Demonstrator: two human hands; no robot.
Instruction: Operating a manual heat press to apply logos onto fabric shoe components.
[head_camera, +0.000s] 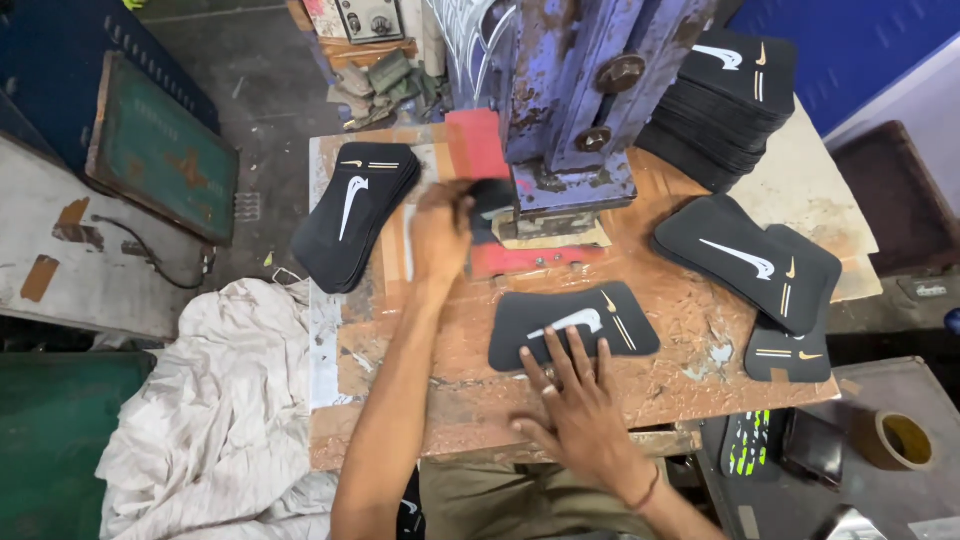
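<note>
right hand (578, 400) flat on black insole (573, 325), near table's front edge (480, 440)

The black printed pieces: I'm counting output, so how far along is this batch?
Printed pieces already lie loose on the right. The left hand holds one at the blue press; the right hand rests on another. Stacks at left and behind remain; which are finished is unclear.

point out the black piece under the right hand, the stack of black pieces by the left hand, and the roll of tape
black piece (600, 322), head view, on its right half beside the fingers
stack of black pieces (352, 210), head view, on the top piece's middle
roll of tape (893, 441), head view, on its brown outer ring
</note>
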